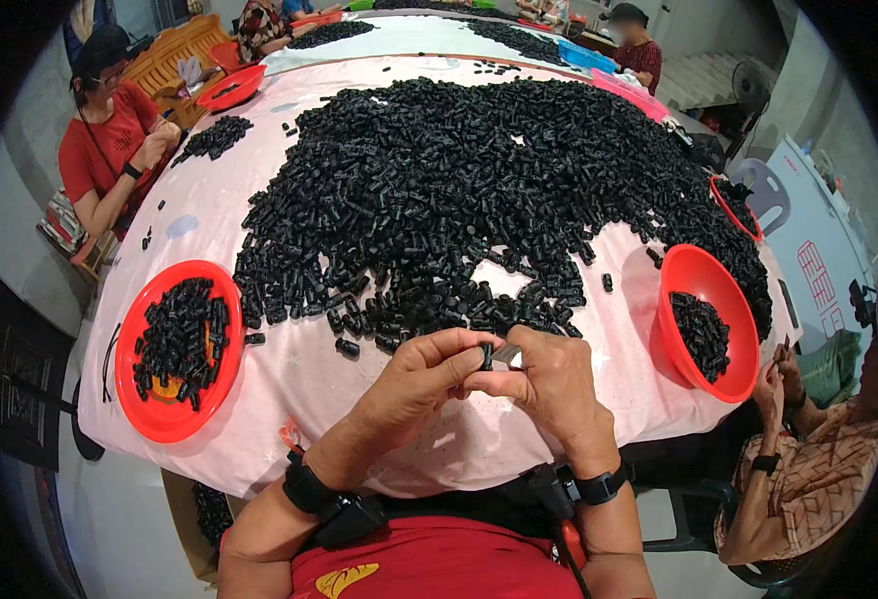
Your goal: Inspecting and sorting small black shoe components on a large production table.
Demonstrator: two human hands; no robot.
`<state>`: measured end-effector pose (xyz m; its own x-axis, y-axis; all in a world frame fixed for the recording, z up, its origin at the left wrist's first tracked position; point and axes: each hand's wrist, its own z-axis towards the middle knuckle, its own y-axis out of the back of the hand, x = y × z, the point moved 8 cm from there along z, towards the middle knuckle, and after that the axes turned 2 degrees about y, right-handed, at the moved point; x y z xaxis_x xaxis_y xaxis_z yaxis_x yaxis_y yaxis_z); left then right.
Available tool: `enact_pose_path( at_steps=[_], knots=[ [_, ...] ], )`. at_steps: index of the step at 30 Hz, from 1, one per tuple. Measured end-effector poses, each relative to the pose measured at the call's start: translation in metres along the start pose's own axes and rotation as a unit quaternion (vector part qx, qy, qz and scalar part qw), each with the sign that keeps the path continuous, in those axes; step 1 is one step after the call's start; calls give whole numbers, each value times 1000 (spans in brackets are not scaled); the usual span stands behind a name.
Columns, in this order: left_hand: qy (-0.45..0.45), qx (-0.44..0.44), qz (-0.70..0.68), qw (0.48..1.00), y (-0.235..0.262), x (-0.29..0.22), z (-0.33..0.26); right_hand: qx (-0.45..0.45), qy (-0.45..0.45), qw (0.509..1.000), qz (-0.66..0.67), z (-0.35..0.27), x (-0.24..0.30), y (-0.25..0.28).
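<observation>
Early on: L hand [414, 384] + R hand [549, 384] fingers pinching one black part [486, 355], some in left bowl [164, 424], huge pile [459, 190] left on counter [299, 369].

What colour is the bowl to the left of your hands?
Red, seen in the head view: the round bowl beside the left hand holds small black plastic parts.

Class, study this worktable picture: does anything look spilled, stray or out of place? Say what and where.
A few black parts lie loose on the pink cloth, apart from the big pile. The red bowl on the left juts over the table edge. Nothing looks damaged.
</observation>
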<state>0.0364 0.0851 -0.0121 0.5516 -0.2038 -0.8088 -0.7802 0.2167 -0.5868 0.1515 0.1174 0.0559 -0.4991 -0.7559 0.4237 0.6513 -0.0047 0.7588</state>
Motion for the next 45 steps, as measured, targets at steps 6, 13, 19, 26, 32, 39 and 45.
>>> enact_pose_path(
  at_steps=[6, 13, 19, 26, 32, 39, 45],
  knots=[
    [6, 1, 12, 1000, 1, -3, -2, -6, -3, 1000, 19, -3, -3, -5],
    [5, 13, -1, 1000, -4, -3, -3, -9, 1, 1000, 12, -1, 0, -1],
    [3, -4, 19, 1000, -1, -2, -1, -3, 10, 1000, 3, -1, -3, -3],
    [6, -8, 28, 1000, -6, -5, -3, -9, 12, 1000, -3, -1, 0, 2],
    [7, -13, 33, 999, -3, -3, -2, 3, 8, 1000, -12, -1, 0, -1],
    [16, -13, 8, 1000, -1, 1, -1, -5, 8, 1000, -3, -2, -1, -1],
    [27, -31, 9, 999, 0, 0, -3, 1, 14, 1000, -9, -3, -2, -6]
  ],
)
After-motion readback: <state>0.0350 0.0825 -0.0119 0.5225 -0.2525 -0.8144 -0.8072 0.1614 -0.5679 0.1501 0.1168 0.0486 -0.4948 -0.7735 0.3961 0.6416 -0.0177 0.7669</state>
